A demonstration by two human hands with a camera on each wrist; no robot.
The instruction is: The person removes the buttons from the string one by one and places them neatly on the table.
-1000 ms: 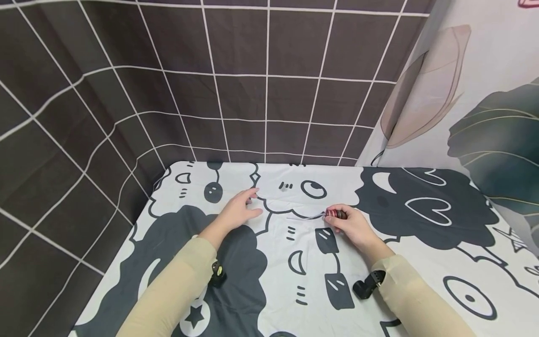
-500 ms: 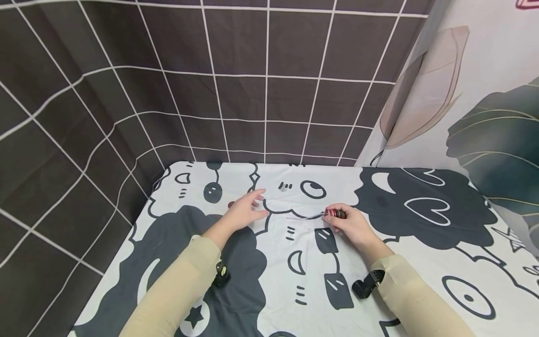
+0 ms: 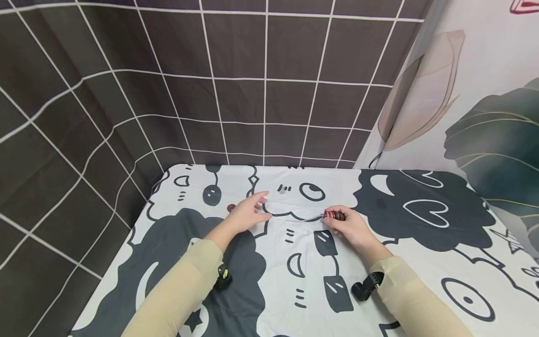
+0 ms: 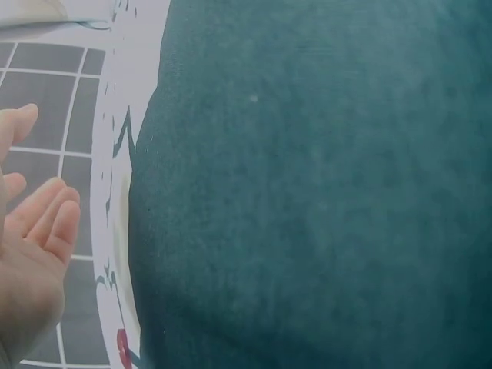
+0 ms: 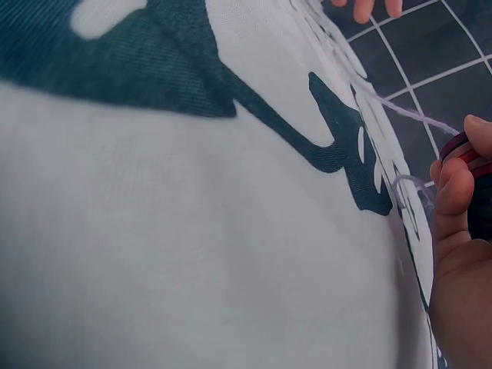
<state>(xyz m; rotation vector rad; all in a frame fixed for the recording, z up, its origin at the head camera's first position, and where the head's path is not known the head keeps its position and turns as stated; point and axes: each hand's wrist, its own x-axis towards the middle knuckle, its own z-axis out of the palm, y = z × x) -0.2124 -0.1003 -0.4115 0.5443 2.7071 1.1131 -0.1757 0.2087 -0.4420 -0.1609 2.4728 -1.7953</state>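
In the head view my right hand (image 3: 346, 225) grips a short stack of red and dark round beads (image 3: 334, 215) between thumb and fingers. A thin pale string (image 3: 313, 218) runs out of the stack to the left over the cloth. The right wrist view shows the string (image 5: 415, 115) leaving the bead stack (image 5: 470, 157), with a second loop below it. To the left, my left hand (image 3: 244, 216) has its fingers apart and nothing between them. A small dark red round piece (image 3: 231, 207) lies on the cloth just beyond the left hand's back.
Black, white and grey cartoon cloth (image 3: 311, 290) covers the table. A dark curtain with white grid lines (image 3: 236, 98) hangs behind and to the left. At the right is a pale leaf-print curtain (image 3: 425, 107), with a black cord (image 3: 375, 160) at its foot.
My left hand has shifted right, uncovering the dark red piece behind it. The right hand keeps its grip on the bead stack almost in place. The head view has tilted slightly.
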